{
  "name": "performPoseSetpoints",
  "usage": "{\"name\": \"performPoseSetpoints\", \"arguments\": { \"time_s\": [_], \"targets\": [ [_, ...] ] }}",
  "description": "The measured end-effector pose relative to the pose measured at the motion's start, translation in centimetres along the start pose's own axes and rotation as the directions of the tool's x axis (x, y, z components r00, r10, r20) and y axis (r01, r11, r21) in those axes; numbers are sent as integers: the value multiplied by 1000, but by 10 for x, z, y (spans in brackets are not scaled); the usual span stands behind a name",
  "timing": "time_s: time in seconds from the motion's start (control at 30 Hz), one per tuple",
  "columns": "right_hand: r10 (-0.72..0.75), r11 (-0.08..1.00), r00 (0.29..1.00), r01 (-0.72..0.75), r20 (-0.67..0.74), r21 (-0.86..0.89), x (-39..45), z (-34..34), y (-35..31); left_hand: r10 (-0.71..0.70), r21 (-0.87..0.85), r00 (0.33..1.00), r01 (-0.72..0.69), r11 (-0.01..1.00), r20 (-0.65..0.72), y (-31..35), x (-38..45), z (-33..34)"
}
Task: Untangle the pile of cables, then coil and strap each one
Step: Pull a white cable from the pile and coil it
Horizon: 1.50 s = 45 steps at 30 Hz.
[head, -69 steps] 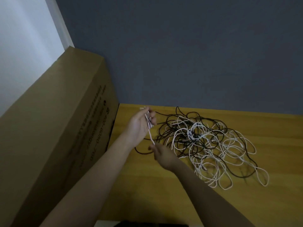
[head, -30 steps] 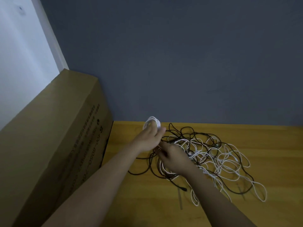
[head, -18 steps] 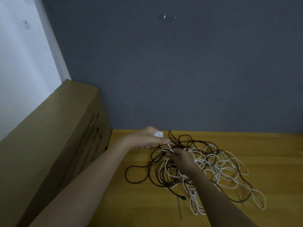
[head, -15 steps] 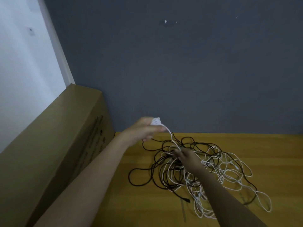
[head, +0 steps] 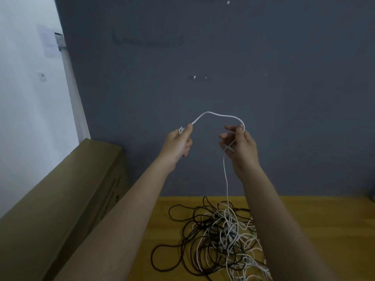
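Both hands have risen well clear of the bench since half a second ago, when they worked low over the tangle. Left hand now has its fingers curled round the white cable, with a few small wound turns poking out behind the knuckles. From that grip the cord arches across to the right hand, whose fingers are loosely bent, the cord draped over the forefinger and running down through the palm; whether it is pinched there I cannot tell. Below those fingers the strand drops straight into the pile of cables on the bench, apparently at its knotted middle.

To do this well, I judge the right fingers should let the cord slide while the left winds even loops, and stop as soon as the heap lifts, since a hard pull would tighten the snarl. All the cords are thin, round and limp; the white one looks matt, perhaps braided, mixed with black loops. Left of the hands stands a plain cardboard box.
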State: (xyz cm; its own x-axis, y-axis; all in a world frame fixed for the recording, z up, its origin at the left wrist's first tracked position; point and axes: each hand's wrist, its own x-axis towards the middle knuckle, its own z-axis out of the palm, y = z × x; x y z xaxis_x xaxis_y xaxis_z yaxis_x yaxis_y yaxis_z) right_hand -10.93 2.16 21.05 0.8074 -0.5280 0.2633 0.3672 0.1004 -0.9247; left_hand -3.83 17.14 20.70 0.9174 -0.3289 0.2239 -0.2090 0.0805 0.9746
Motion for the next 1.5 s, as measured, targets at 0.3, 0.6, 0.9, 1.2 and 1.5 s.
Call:
{"name": "performPoseSetpoints", "arguments": {
  "time_s": [0.3,0.6,0.9,1.2,1.5],
  "targets": [
    [-177,800,969,245,175,-548,14,2,7,-132,-369,979,181,912,154,-13,-22,-20],
    [208,-22,821,547,531,-837,-53,3,140,-69,-584,990,129,801,123,-33,-33,-31],
    [-190,119,501,865,844,-487,-93,-7,109,-110,484,960,-30,874,259,-101,-50,-46],
    [86,866,856,189,510,-463,-49,-18,104,-187,-9,859,218,976,476,-85,-97,-35],
    [463,662,725,100,510,-743,-107,-13,180,-107,-400,937,242,884,332,-91,-91,-38]
  ]
}}
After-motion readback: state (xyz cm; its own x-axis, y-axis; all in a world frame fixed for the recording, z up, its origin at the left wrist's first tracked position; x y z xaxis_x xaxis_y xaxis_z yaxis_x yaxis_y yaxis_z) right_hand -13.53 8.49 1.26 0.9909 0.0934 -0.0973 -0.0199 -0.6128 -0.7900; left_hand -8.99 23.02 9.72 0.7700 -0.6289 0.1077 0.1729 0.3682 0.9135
